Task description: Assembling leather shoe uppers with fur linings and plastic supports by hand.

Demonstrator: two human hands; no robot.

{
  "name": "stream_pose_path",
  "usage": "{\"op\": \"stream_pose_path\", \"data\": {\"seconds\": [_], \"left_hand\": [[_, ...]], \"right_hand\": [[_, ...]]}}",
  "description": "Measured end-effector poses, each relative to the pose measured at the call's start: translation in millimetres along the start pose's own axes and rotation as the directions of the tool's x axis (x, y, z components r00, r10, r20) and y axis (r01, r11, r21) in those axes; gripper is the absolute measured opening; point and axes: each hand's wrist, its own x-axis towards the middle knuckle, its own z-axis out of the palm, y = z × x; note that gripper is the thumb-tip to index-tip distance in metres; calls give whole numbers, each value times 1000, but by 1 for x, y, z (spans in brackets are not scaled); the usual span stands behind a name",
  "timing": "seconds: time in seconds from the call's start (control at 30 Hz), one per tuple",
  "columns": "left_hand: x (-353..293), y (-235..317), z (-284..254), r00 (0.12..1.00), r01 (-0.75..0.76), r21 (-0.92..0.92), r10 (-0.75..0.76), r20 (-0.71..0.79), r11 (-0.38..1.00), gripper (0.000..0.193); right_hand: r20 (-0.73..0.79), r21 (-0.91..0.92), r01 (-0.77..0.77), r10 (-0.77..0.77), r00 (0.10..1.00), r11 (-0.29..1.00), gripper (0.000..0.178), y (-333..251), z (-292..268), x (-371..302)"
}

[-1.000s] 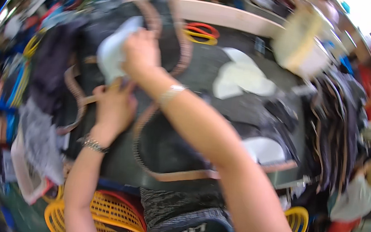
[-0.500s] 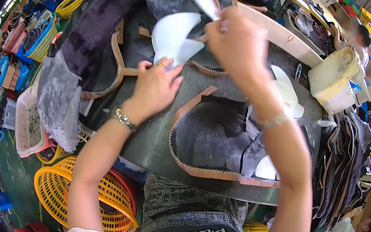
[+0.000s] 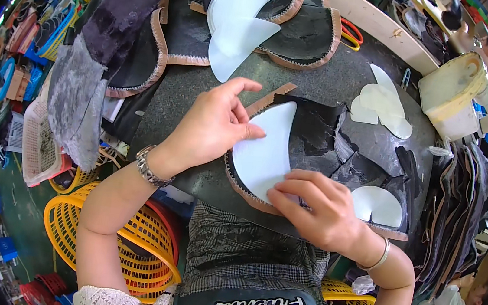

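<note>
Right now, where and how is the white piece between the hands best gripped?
Probably pinch the white piece by its narrow far tip, from the right; it tapers there, clear of the left hand and right hand.

White sheet, black panel, tan edging, yellow basket, grey-checked cloth

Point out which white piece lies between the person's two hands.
The curved, pointed white piece on the dark panel; it alone lies between the left hand and right hand.

The hands partly hide the white piece between them.
</note>
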Motion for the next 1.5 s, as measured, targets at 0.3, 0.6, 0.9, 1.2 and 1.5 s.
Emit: {"op": "stream_pose_path", "data": {"seconds": [0.3,0.6,0.9,1.2,1.5], "left_hand": [[-9,-7,5,953,-140,597,270,-135,790,63],[79,51,62,959,-235,262,179,219,936,37],[-7,80,54,979,-2,-90,20,203,996,16],[-28,73,62,985,-171,-10,171,26,985,12],[-4,58,64,991,-128,-128,132,20,983,12]], "right_hand": [[244,-1,20,-20,970,1000,30,-8,4,-12],[13,472,-526,591,807,708,15,-13,-4,-35],[99,987,-154,908,407,-39,20,13,-20,-21],[-52,969,-212,945,324,126,14,-14,-4,-17],[-231,-186,-357,313,921,915,54,-5,-2,-23]]}}
